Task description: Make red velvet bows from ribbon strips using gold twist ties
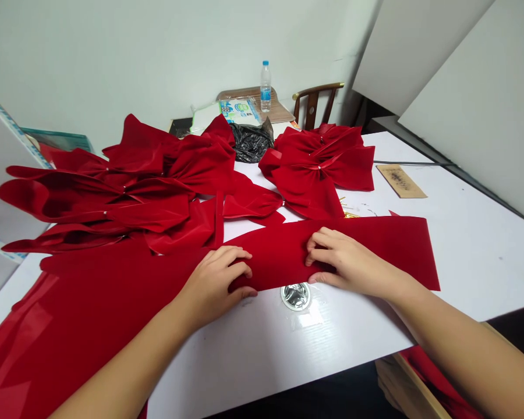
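The left hand (220, 279) and right hand (338, 262) lie well apart on a red fabric strip (279, 250), which runs across the near part of the white table (262, 355). Both have loosely curled fingers touching it; I cannot tell whether either pinches the cloth. The strip's left end is lost against red sheets (91, 314), themselves cut off at lower left. It covers the top of a round disc (296, 298). Behind, red bows (201, 154) overlap too closely to count and partly hide a black plastic bag (251, 142)
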Available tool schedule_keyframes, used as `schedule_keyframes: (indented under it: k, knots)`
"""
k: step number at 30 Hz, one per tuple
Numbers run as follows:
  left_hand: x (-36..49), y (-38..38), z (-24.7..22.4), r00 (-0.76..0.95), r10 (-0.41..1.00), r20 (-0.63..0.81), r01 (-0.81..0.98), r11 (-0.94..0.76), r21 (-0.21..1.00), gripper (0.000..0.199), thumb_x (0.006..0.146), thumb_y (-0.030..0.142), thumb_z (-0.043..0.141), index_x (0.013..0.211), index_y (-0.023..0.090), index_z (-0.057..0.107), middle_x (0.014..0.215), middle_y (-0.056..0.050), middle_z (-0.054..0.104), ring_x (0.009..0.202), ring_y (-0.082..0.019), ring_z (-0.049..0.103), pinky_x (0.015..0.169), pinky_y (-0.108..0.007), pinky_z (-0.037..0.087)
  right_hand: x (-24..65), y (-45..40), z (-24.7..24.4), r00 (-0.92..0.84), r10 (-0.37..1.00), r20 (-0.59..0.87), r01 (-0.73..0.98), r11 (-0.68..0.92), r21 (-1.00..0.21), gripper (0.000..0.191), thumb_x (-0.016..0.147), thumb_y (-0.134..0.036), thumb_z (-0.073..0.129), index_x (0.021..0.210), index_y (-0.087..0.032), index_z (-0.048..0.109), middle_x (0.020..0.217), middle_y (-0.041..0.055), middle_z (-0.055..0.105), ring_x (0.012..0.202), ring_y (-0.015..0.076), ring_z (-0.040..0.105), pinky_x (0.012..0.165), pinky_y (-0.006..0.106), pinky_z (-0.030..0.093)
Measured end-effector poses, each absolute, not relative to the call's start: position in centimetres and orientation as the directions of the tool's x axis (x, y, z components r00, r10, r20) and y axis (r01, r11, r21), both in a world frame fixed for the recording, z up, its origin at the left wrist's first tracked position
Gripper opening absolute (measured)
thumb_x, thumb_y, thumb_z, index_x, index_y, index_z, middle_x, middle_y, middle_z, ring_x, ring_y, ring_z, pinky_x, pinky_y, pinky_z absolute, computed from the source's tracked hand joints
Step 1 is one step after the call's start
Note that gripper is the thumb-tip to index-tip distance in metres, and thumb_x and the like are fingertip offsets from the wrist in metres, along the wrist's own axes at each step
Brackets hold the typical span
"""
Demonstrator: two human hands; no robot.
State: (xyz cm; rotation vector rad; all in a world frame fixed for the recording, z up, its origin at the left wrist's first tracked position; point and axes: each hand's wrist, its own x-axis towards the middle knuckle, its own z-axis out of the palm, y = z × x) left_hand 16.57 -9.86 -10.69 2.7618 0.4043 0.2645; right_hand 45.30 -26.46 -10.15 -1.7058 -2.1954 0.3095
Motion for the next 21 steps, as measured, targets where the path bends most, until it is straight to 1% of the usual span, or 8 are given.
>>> schedule_keyframes:
  k: [2, 4, 8, 12, 15, 17, 19, 21]
  knots:
    - [16.71, -9.86, -10.60, 0.931, 0.346, 0.114, 0.280, -0.880, 0.383, 0.020, 0.086, 0.037, 0.080, 0.092, 0.023, 0.068, 0.111, -0.004, 0.068, 0.104, -0.024, 0.060, 0.088, -0.038, 0.048, 45.25, -26.42, -10.23, -0.217, 0.964, 0.150, 0.907, 0.256, -0.334, 0.027, 0.094, -0.045, 0.070, 0.099, -0.018, 0.072, 0.099, 0.0089, 0.065, 0.093, 0.0224, 0.055, 0.082, 0.037, 0.047]
    - [16.79, -9.88, -10.65, 0.921, 0.374, 0.108, 0.306, -0.867, 0.393, 0.022, 0.083, 0.040, 0.082, 0.093, 0.024, 0.069, 0.099, -0.002, 0.067, 0.092, -0.021, 0.058, 0.082, -0.036, 0.046, 45.20, -26.40, -10.29, -0.211, 0.965, 0.156, 0.917, 0.251, -0.311, 0.025, 0.094, -0.043, 0.070, 0.098, -0.018, 0.072, 0.095, 0.0074, 0.066, 0.090, 0.0212, 0.056, 0.080, 0.035, 0.044]
    - [16.85, -9.88, -10.78, 0.916, 0.383, 0.118, 0.312, -0.866, 0.391, 0.019, 0.085, 0.039, 0.080, 0.092, 0.025, 0.071, 0.090, -0.001, 0.067, 0.085, -0.019, 0.056, 0.076, -0.034, 0.041, 45.18, -26.38, -10.38, -0.221, 0.961, 0.167, 0.922, 0.262, -0.285, 0.018, 0.100, -0.033, 0.063, 0.097, -0.018, 0.073, 0.092, 0.0062, 0.068, 0.086, 0.0192, 0.057, 0.078, 0.034, 0.043]
    - [16.88, -9.94, -10.55, 0.917, 0.389, 0.085, 0.324, -0.855, 0.405, 0.014, 0.090, 0.034, 0.075, 0.088, 0.022, 0.069, 0.083, 0.001, 0.068, 0.079, -0.017, 0.056, 0.073, -0.032, 0.039, 45.11, -26.33, -10.39, -0.227, 0.960, 0.163, 0.914, 0.268, -0.304, 0.020, 0.102, -0.028, 0.057, 0.094, -0.018, 0.073, 0.090, 0.0069, 0.067, 0.085, 0.0189, 0.058, 0.078, 0.033, 0.046]
    - [16.85, -10.16, -10.28, 0.917, 0.391, 0.082, 0.334, -0.864, 0.377, 0.013, 0.091, 0.034, 0.074, 0.088, 0.022, 0.069, 0.082, 0.002, 0.068, 0.078, -0.018, 0.056, 0.072, -0.032, 0.039, 44.96, -26.39, -10.27, -0.205, 0.970, 0.133, 0.917, 0.238, -0.321, 0.017, 0.101, -0.024, 0.057, 0.095, -0.016, 0.071, 0.091, 0.0075, 0.067, 0.085, 0.0195, 0.058, 0.074, 0.032, 0.048]
    - [16.81, -10.31, -10.19, 0.915, 0.389, 0.104, 0.335, -0.880, 0.337, 0.017, 0.092, 0.038, 0.073, 0.090, 0.022, 0.069, 0.085, 0.000, 0.068, 0.078, -0.019, 0.055, 0.072, -0.033, 0.038, 44.88, -26.48, -10.11, -0.193, 0.974, 0.119, 0.921, 0.221, -0.321, 0.015, 0.100, -0.024, 0.058, 0.096, -0.016, 0.070, 0.092, 0.0076, 0.067, 0.086, 0.0202, 0.058, 0.073, 0.032, 0.049]
    - [16.77, -10.36, -10.21, 0.918, 0.379, 0.121, 0.329, -0.894, 0.304, 0.020, 0.094, 0.042, 0.069, 0.091, 0.022, 0.068, 0.087, -0.001, 0.067, 0.078, -0.020, 0.054, 0.072, -0.034, 0.038, 44.88, -26.59, -9.94, -0.197, 0.974, 0.112, 0.919, 0.223, -0.326, 0.014, 0.099, -0.027, 0.060, 0.099, -0.016, 0.069, 0.095, 0.0079, 0.067, 0.088, 0.0208, 0.058, 0.074, 0.033, 0.049]
    - [16.71, -10.27, -10.31, 0.922, 0.366, 0.123, 0.318, -0.901, 0.296, 0.019, 0.095, 0.040, 0.068, 0.092, 0.022, 0.067, 0.090, -0.002, 0.067, 0.080, -0.020, 0.054, 0.073, -0.034, 0.039, 44.99, -26.67, -9.85, -0.202, 0.973, 0.109, 0.913, 0.227, -0.338, 0.017, 0.099, -0.032, 0.062, 0.103, -0.016, 0.069, 0.097, 0.0085, 0.066, 0.090, 0.0211, 0.059, 0.075, 0.033, 0.051]
